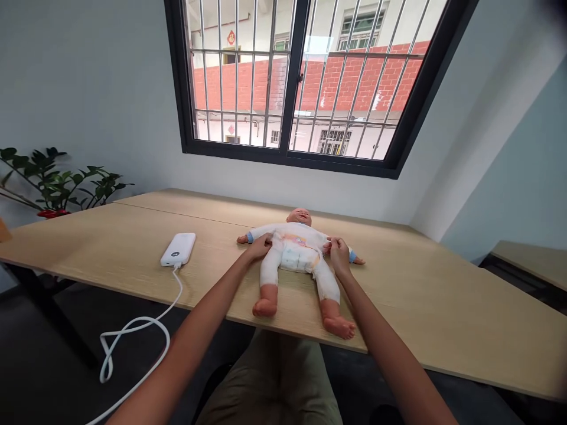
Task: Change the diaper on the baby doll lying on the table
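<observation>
A baby doll (300, 218) lies on its back on the table, its head toward the window and its bare feet toward me. White fabric covers its body, arms and legs, with blue cuffs at the wrists. Around its hips is a white diaper (296, 260) with a coloured band along the waist. At the doll's side on the left, my left hand (259, 247) is closed on the diaper's edge, fingertips partly hidden. My right hand (339, 255) pinches the diaper's other side near the waist, between the doll's body and its arm.
A white power bank (178, 249) lies on the wooden table (398, 283) to the left. Its white cable (166, 321) hangs over the front edge in loops. A potted plant (57, 183) stands at the far left. Behind the table is a barred window (287, 156).
</observation>
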The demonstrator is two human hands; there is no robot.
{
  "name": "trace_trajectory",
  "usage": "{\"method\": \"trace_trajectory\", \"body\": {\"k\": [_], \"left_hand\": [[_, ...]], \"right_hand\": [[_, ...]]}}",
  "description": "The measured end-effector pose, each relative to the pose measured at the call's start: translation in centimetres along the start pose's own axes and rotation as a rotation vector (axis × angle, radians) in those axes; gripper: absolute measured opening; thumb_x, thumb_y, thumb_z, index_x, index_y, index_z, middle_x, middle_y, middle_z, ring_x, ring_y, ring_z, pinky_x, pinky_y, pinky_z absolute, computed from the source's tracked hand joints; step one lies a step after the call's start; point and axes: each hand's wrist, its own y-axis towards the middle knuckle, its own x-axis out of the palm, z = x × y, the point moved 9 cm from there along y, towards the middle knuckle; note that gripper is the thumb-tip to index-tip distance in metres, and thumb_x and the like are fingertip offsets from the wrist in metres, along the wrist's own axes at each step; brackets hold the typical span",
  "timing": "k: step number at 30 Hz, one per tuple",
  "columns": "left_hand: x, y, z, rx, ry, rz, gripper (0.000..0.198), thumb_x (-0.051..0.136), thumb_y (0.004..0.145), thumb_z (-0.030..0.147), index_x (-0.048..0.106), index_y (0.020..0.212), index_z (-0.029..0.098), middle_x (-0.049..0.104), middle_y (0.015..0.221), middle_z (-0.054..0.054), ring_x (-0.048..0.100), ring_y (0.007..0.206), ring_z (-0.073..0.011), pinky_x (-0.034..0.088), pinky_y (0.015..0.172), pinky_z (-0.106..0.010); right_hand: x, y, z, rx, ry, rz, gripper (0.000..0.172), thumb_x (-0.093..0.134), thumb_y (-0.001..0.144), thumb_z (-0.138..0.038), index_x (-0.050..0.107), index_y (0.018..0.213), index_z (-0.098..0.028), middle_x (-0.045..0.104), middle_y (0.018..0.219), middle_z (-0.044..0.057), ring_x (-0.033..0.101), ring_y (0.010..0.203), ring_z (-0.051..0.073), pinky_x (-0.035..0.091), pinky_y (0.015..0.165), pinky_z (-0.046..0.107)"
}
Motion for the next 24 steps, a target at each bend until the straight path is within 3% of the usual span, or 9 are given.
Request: {"method": "trace_trajectory", "body": {"k": [5,8,12,18,24], "left_hand": [[-0.8,-0.3,-1.0,0.03,-0.014,0.165,0.038,0.062,0.069,0.016,0.054,0.106,0.02,0.062,0.107,-0.006,0.057,0.102,-0.021,0.045,0.093,-0.033],[-1.8,-0.5,-2.0,-0.015,0.011,0.279,0.038,0.062,0.064,0.009,0.047,0.097,0.02,0.055,0.104,-0.005,0.052,0.103,-0.0203,0.042,0.094,-0.033],[-2.5,-0.1,-2.9,-0.09,0.036,0.348,0.034,0.063,0.064,0.008,0.036,0.079,0.022,0.047,0.087,0.0,0.049,0.089,-0.0188,0.042,0.086,-0.034],[-2.7,0.5,-3.6,-0.12,-0.019,0.339,0.031,0.059,0.068,0.008,0.034,0.079,0.022,0.045,0.082,0.002,0.048,0.08,-0.0148,0.041,0.076,-0.028],[-2.1,0.7,-2.7,-0.04,-0.056,0.208,0.032,0.061,0.057,0.003,0.049,0.082,0.019,0.05,0.084,0.003,0.048,0.078,-0.0149,0.042,0.078,-0.028]], "right_hand": [[0.2,-0.5,-0.1,0.02,-0.027,0.004,0.022,0.05,0.08,-0.04,0.056,0.084,-0.018,0.058,0.065,-0.001,0.05,0.048,0.012,0.042,0.052,0.026],[0.3,-0.7,-0.2,0.02,-0.048,-0.001,0.024,0.051,0.079,-0.042,0.056,0.085,-0.018,0.058,0.066,-0.001,0.05,0.048,0.012,0.042,0.052,0.027],[0.7,-0.9,-0.3,-0.006,-0.078,-0.047,0.026,0.051,0.077,-0.044,0.056,0.083,-0.019,0.058,0.064,0.0,0.049,0.048,0.014,0.041,0.05,0.028],[0.7,-0.9,0.0,-0.004,-0.095,-0.059,0.032,0.051,0.076,-0.051,0.055,0.084,-0.02,0.058,0.066,0.001,0.049,0.049,0.015,0.04,0.049,0.029],[0.9,-0.9,-0.4,-0.013,-0.147,-0.077,0.028,0.051,0.078,-0.046,0.055,0.084,-0.019,0.057,0.065,0.0,0.048,0.047,0.014,0.039,0.047,0.027]]}}
